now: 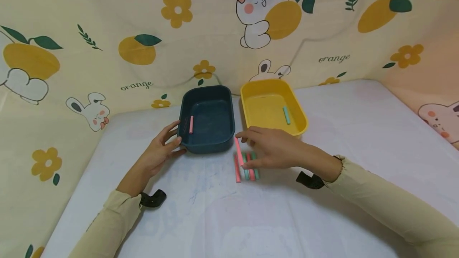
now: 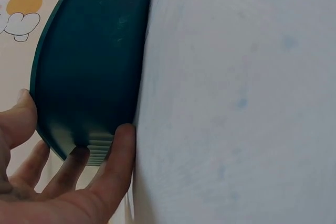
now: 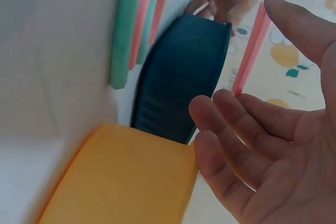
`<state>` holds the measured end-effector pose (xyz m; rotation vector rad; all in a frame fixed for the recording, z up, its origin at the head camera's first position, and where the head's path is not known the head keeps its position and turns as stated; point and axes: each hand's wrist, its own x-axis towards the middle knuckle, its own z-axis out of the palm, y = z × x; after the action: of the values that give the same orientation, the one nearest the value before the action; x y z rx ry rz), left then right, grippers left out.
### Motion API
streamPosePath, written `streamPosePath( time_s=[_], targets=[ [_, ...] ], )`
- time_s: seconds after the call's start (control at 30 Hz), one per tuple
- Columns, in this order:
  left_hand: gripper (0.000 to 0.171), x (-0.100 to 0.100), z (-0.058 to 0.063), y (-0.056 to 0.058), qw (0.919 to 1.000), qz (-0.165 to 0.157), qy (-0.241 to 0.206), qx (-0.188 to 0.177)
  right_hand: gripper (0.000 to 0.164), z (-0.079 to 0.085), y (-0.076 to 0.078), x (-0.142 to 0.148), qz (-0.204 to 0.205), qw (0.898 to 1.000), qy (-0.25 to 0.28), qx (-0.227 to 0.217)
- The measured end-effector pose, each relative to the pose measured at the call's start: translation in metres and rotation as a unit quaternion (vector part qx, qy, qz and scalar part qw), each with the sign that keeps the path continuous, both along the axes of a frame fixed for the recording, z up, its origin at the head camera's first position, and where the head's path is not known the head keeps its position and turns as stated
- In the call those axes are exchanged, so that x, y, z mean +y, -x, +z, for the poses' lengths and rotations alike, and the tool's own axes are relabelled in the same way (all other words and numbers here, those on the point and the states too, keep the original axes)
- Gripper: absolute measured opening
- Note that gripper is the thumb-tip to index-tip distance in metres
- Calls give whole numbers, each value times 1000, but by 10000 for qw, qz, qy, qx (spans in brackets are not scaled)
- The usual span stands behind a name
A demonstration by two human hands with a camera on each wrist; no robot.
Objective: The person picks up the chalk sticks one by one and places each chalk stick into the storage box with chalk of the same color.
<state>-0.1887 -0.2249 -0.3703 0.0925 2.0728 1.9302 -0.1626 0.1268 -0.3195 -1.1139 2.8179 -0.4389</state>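
My right hand [image 1: 274, 146] pinches a pink chalk stick [image 1: 238, 151] near its two ends, between thumb and a fingertip. In the right wrist view the same pink stick [image 3: 252, 51] spans that gap, off the table. Just under it lies a short row of pink and green chalk sticks [image 1: 252, 173]. My left hand [image 1: 157, 154] rests its spread fingers against the outer left side of the dark blue bin [image 1: 208, 148]. In that bin lies one pink stick [image 1: 191, 124]. The yellow bin [image 1: 302, 116] beside it holds one green stick [image 1: 286, 115].
Both bins stand side by side on a white-covered table [image 1: 247, 226], near a cloth backdrop [image 1: 215, 43] printed with rabbits, oranges and flowers. The yellow bin's front edge is partly behind my right hand. Black straps [image 1: 153, 199] circle the wrists.
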Motion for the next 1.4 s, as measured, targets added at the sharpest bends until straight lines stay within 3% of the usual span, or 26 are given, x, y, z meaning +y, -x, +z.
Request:
streamPosePath(
  time_s=[0.7, 1.07, 1.4],
  targets=[
    [65, 1, -1, 2, 9999, -73, -63, 77, 78, 25, 28, -31, -116, 9997, -59, -202],
    [65, 1, 0, -1, 10000, 5, -32, 11, 76, 21, 45, -51, -10, 9995, -108, -309],
    [65, 0, -1, -2, 10000, 68, -40, 32, 76, 16, 52, -66, -183, 9984, -279, -461]
  ],
)
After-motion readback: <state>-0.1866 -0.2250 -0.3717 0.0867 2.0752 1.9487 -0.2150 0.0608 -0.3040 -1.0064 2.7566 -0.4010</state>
